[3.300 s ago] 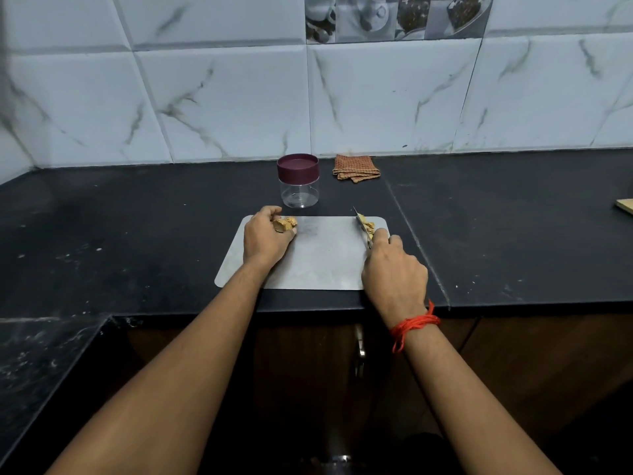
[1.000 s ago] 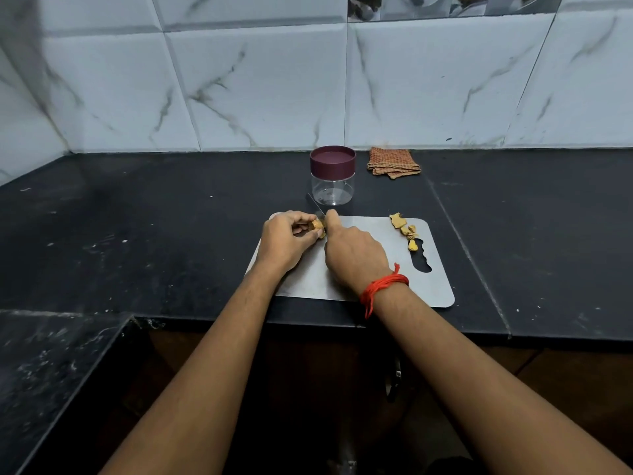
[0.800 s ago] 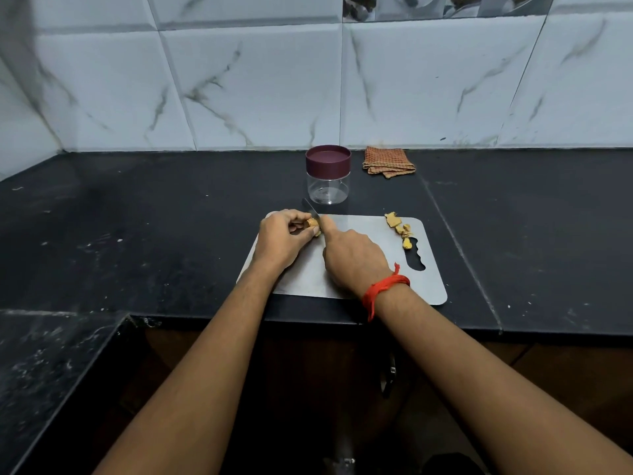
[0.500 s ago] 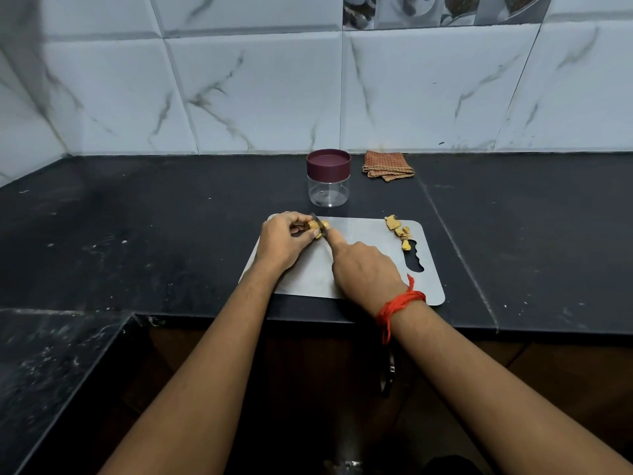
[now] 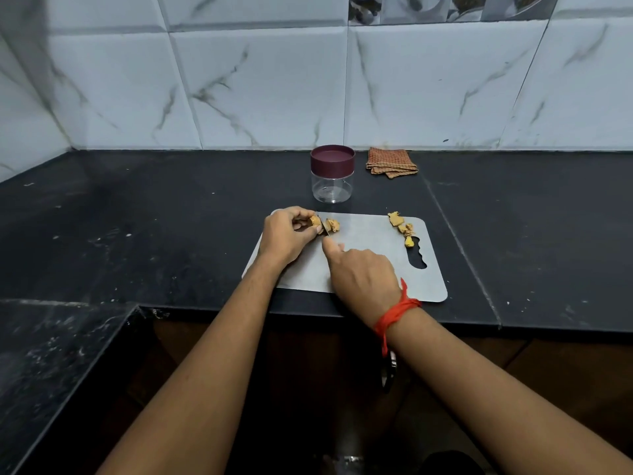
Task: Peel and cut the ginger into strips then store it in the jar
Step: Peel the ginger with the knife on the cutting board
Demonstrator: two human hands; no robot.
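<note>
A grey cutting board (image 5: 370, 269) lies on the black counter. My left hand (image 5: 286, 236) pinches a small piece of ginger (image 5: 315, 221) at the board's far left corner. My right hand (image 5: 363, 274) grips a knife (image 5: 324, 227), forefinger along the blade's back, with the blade down between the held piece and a cut-off chunk of ginger (image 5: 333, 225) just to its right. The handle is hidden in my fist. Peelings and scraps (image 5: 401, 228) lie at the board's far right, above its handle slot. The clear jar (image 5: 332, 174) with a maroon lid stands closed behind the board.
A folded orange checked cloth (image 5: 391, 161) lies by the tiled wall, right of the jar. The counter's front edge runs just below the board; a lower black surface (image 5: 51, 365) sits at the left. Cabinet doors are beneath.
My right hand came from the board's right side, where it left the scraps, over to the ginger. The knife has since cut down and drawn back, and a chunk now lies separate.
</note>
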